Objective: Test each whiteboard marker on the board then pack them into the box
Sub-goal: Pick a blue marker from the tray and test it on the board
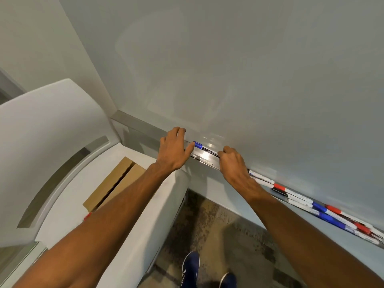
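Two hands at blue marker (207,151): right hand (232,163) grips barrel; left hand (172,150) touches cap, grip unclear.

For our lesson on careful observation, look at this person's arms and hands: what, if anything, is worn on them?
Nothing worn shows on them. The left hand and right hand have no gloves, and no ring is visible from this side. The left forearm and right forearm are bare right to the picture's lower edge: no sleeve, watch or bracelet at either wrist.
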The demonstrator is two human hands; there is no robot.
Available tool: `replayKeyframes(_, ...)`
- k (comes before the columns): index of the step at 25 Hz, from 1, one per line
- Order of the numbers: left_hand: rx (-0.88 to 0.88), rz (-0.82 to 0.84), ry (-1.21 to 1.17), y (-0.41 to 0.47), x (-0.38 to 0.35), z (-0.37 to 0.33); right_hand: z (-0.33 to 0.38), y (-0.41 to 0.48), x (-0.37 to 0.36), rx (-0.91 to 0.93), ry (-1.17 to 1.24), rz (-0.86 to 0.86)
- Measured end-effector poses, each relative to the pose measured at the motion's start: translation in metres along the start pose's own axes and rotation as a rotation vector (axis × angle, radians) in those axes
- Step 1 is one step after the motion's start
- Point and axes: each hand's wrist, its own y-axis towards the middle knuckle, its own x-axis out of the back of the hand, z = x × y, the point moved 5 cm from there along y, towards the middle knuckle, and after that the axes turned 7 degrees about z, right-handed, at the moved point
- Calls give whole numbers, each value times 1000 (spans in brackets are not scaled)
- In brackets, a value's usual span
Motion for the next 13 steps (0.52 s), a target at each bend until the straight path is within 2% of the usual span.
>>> replayKeyframes(5,16,100,66,3,-27,15,-7,19,-35,-4,-46,59)
replayKeyframes(13,2,132,61,0,-43,21,-6,32,-55,48,-3,89)
